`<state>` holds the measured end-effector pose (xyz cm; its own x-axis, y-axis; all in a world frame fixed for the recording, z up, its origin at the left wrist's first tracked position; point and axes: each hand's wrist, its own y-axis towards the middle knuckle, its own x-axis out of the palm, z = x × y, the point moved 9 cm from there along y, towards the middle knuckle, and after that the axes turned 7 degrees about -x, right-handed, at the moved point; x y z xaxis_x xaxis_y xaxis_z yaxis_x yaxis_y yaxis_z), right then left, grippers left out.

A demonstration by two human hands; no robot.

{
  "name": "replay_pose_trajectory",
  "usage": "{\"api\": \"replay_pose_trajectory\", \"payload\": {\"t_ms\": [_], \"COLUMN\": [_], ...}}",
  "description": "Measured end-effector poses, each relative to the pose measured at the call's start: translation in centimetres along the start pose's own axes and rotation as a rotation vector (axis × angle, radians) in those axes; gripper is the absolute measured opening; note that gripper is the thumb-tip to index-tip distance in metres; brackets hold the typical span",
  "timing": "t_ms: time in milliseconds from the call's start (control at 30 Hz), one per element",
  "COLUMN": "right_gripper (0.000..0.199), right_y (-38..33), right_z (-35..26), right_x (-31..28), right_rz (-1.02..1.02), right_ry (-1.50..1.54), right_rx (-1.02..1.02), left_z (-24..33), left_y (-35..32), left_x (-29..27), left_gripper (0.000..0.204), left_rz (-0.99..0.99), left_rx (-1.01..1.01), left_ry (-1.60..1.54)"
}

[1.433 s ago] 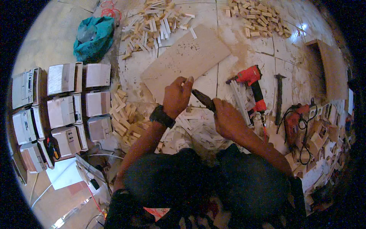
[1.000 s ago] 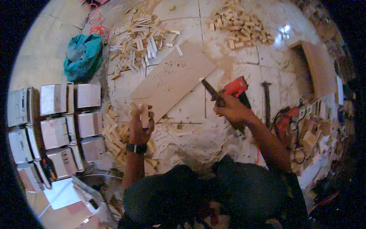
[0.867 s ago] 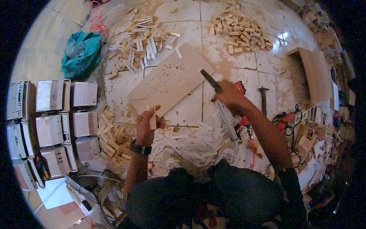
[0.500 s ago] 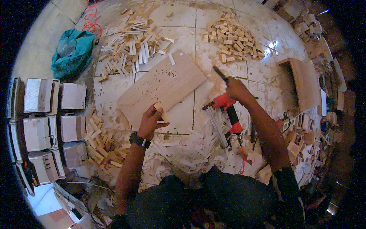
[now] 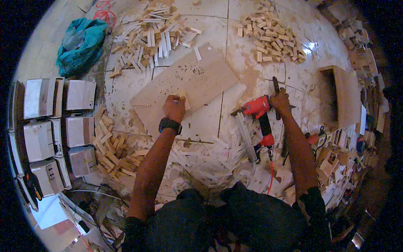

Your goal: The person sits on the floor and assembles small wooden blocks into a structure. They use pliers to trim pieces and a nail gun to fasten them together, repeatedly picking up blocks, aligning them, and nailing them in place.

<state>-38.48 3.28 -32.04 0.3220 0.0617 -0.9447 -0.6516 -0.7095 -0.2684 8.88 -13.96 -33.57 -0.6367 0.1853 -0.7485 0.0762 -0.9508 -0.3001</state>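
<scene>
My left hand (image 5: 174,107) holds a small wooden block (image 5: 183,95) against the near edge of a flat plywood board (image 5: 187,82) lying on the tiled floor. A black watch sits on that wrist. My right hand (image 5: 280,101) grips a dark narrow tool (image 5: 276,85) pointing away from me, right beside the red nail gun (image 5: 257,107) that lies on the floor with its long magazine (image 5: 245,136) toward me.
Piles of wood strips (image 5: 153,33) and small blocks (image 5: 268,35) lie beyond the board. An open wooden box (image 5: 340,96) stands at right, small finished boxes (image 5: 54,122) at left, a teal bag (image 5: 79,44) at upper left. Scrap wood covers the floor near my knees.
My left hand carried the small block from near my lap out to the board's edge. My right hand swung the dark tool rightward and outward, ending beside the nail gun.
</scene>
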Motion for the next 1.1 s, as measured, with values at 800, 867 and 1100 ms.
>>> {"api": "replay_pose_trajectory", "payload": {"t_ms": [800, 867, 1100], "right_gripper": [0.056, 0.058, 0.057], "right_y": [-2.1, -2.9, -10.4], "right_z": [-1.8, -2.0, -1.9], "right_x": [-3.2, -3.8, -3.7], "right_rz": [0.431, 0.432, 0.202], "right_ry": [-0.318, -0.267, 0.263], "right_rx": [-0.434, -0.427, -0.126], "left_z": [5.5, 7.0, 4.0], "left_y": [-21.1, -21.4, -17.5], "left_x": [5.7, 5.4, 9.2], "left_gripper": [0.029, 0.029, 0.039], "left_rz": [-0.553, -0.427, -0.623], "left_rx": [0.712, 0.891, 0.191], "left_ry": [0.267, 0.323, 0.23]}}
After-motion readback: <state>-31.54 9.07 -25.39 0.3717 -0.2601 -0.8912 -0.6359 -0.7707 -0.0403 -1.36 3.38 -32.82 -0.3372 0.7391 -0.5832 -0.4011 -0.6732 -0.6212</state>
